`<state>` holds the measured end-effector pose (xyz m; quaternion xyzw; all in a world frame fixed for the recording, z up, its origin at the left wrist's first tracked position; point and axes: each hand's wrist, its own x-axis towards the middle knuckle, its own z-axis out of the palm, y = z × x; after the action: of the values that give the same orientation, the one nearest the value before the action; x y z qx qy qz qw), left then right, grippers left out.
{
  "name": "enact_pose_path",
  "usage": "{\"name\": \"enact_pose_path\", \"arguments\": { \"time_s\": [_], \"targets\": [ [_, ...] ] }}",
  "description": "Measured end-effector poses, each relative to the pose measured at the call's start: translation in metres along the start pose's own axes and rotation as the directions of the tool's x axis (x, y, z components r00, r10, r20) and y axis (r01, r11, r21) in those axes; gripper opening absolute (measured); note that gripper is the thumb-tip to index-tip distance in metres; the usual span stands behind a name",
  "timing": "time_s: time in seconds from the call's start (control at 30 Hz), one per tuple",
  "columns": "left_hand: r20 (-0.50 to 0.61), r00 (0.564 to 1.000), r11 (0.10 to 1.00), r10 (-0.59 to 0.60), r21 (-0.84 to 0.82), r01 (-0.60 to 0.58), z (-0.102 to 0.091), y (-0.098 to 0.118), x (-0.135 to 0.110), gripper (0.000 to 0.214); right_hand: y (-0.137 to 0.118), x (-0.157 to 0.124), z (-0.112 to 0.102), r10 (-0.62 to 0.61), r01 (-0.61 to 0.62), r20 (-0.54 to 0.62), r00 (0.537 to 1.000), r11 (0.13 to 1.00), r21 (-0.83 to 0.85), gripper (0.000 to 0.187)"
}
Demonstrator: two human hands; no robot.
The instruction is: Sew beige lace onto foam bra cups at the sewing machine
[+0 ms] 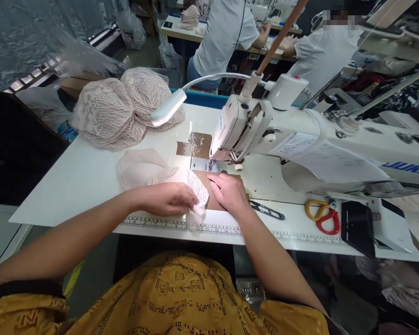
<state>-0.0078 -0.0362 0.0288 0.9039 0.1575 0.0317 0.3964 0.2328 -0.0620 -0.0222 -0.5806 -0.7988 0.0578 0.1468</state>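
Observation:
My left hand (171, 198) pinches a pale lace piece (198, 190) just in front of the sewing machine (233, 125). Sheer light fabric (139, 168) joined to the lace spreads over the white table behind that hand. My right hand (229, 190) lies on brown tape (214, 201) beside the needle area, its index finger and thumb stretched toward the presser foot (214, 166); no cloth shows in it. Its other fingers are partly hidden. A pair of black thread snips (268, 210) lies right of my right wrist.
Stacked lace cups (115, 109) stand at the back left under a lamp head (168, 108). A ruler strip (181, 225) runs along the table's front edge. Scissors with yellow and red handles (323, 216) and a black phone-like object (358, 225) lie right. Two people work behind.

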Motion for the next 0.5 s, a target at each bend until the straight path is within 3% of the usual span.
{"name": "enact_pose_path", "arguments": {
  "time_s": [0.07, 0.17, 0.3, 0.4, 0.5],
  "targets": [
    [0.004, 1.000, 0.999, 0.011, -0.045, -0.011, 0.004, 0.010, -0.007, 0.025, 0.000, 0.000, 0.000, 0.003, -0.003, 0.004, 1.000, 1.000, 0.004, 0.030],
    [-0.169, 0.985, 0.998, -0.015, -0.059, 0.005, 0.003, 0.007, -0.010, 0.028, 0.001, -0.001, 0.001, -0.009, 0.009, -0.005, 1.000, 1.000, 0.022, 0.030],
    [-0.453, 0.863, 0.972, -0.223, -0.033, 0.234, -0.010, -0.022, -0.005, 0.045, 0.002, -0.002, 0.001, -0.015, 0.016, -0.023, 1.000, 0.999, 0.040, 0.028],
    [-0.407, 0.796, 0.893, -0.448, -0.167, 0.418, -0.018, -0.043, 0.002, 0.061, 0.002, -0.002, 0.003, -0.007, 0.009, -0.031, 1.000, 0.999, 0.044, 0.028],
    [-0.315, 0.805, 0.853, -0.503, -0.329, 0.405, -0.020, -0.053, 0.005, 0.059, 0.001, -0.001, 0.002, 0.000, 0.001, -0.022, 1.000, 0.999, 0.048, 0.028]
  ]
}}
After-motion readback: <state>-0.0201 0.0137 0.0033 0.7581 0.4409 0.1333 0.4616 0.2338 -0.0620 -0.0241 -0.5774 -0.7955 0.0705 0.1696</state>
